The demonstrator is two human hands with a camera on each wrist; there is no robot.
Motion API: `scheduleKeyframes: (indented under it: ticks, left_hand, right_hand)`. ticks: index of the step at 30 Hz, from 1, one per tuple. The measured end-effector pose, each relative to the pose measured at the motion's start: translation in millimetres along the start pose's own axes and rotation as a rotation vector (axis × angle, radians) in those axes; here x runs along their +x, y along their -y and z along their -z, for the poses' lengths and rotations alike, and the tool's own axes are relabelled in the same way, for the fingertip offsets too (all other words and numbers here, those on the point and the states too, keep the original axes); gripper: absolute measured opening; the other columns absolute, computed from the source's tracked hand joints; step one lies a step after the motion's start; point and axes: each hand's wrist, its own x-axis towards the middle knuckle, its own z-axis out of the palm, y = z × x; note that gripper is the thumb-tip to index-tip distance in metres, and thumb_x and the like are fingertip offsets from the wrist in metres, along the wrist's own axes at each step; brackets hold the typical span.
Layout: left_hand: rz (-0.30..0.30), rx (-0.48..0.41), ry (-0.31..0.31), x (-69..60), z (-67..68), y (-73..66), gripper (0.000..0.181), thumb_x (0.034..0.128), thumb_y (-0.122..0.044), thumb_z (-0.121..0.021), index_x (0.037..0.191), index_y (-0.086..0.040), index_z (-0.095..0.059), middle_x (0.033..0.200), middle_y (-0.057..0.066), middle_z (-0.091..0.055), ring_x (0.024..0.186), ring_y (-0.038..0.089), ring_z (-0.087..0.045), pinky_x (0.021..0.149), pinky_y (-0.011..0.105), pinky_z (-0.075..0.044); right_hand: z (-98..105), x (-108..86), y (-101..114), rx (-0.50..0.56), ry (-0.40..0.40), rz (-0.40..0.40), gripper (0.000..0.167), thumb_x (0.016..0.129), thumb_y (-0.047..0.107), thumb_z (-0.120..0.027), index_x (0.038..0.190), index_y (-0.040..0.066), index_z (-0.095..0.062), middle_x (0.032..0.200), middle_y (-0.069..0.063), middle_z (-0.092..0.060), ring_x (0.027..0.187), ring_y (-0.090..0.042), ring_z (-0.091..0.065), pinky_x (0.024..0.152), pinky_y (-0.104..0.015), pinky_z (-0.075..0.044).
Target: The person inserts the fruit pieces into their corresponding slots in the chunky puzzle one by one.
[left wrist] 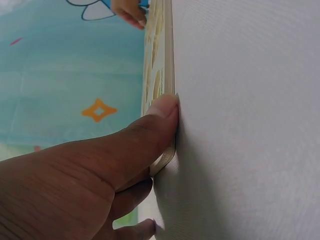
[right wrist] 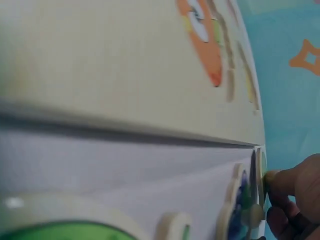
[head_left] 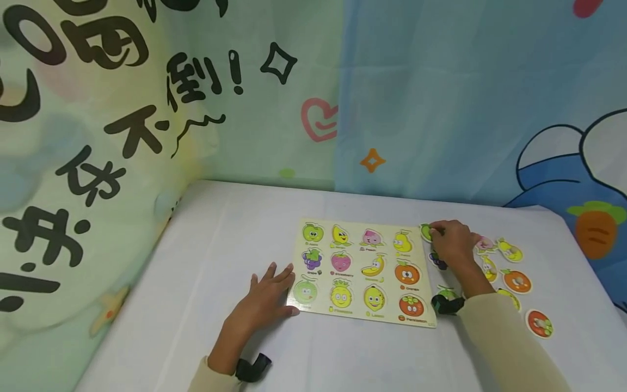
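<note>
A wooden fruit puzzle board [head_left: 354, 321] with rows of printed fruit pictures lies on the white table. My left hand [head_left: 264, 299] rests against its left side, fingers spread and thumb touching the lower left corner; the left wrist view shows that thumb [left wrist: 155, 120] on the board's edge. Past the board's upper right corner, my right hand [head_left: 453, 245] pinches a round green fruit piece [head_left: 425, 232], probably the apple. In the right wrist view the piece is seen nearly edge-on by the fingertips. A grape piece [head_left: 437, 261] lies just below that hand.
Loose pieces lie right of the board: a peach [head_left: 485, 244], a pear [head_left: 510, 250], an orange [head_left: 517, 281], a persimmon [head_left: 540, 324] and several others. A green melon piece [head_left: 447, 292] is partly hidden by the right wrist strap [head_left: 447, 305]. A printed curtain [head_left: 416, 109] stands behind the table.
</note>
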Motion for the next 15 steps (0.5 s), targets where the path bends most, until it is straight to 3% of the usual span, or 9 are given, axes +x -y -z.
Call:
scheduleKeyframes:
  ticks: [4,7,10,15]
  left_hand:
    - [-0.001,-0.003,0.002,1.3,-1.2,-0.5,0.077,0.0776,-0.032,-0.082,0.143,-0.008,-0.049,0.154,0.001,-0.035,0.144,0.038,-0.019,0.106,0.070,-0.018]
    - [0.007,-0.007,0.005,2.5,-2.0,-0.4,0.078,0.0773,-0.032,-0.082,0.144,-0.009,-0.049,0.154,0.000,-0.034,0.144,0.037,-0.018,0.106,0.069,-0.017]
    - [0.021,-0.007,0.006,2.6,-1.9,-0.3,0.078,0.0769,-0.032,-0.083,0.144,-0.010,-0.048,0.154,-0.001,-0.034,0.145,0.036,-0.017,0.107,0.069,-0.016]
    - [0.030,-0.017,0.011,1.3,-2.1,-0.3,0.078,0.0767,-0.030,-0.083,0.144,-0.010,-0.048,0.154,-0.001,-0.034,0.145,0.036,-0.016,0.107,0.069,-0.015]
  right_hand:
    - [7.3,0.3,0.9,0.082,-0.001,-0.025,0.029,0.099,0.015,-0.053,0.118,-0.004,-0.065,0.111,-0.025,-0.060,0.103,-0.041,-0.053,0.090,-0.061,-0.024]
    - [6.7,2.0,1.1,0.139,-0.021,-0.021,0.030,0.099,0.017,-0.054,0.118,-0.003,-0.066,0.109,-0.022,-0.060,0.097,-0.036,-0.053,0.086,-0.053,-0.034]
    - [-8.0,9.9,-8.4,0.178,-0.068,0.028,0.031,0.099,0.025,-0.055,0.116,0.002,-0.068,0.105,-0.015,-0.061,0.089,-0.029,-0.052,0.073,-0.041,-0.044]
    - [-44.7,29.1,-25.1,0.258,-0.120,0.068,0.038,0.096,0.044,-0.056,0.112,0.013,-0.070,0.100,-0.004,-0.063,0.082,-0.020,-0.049,0.062,-0.030,-0.042]
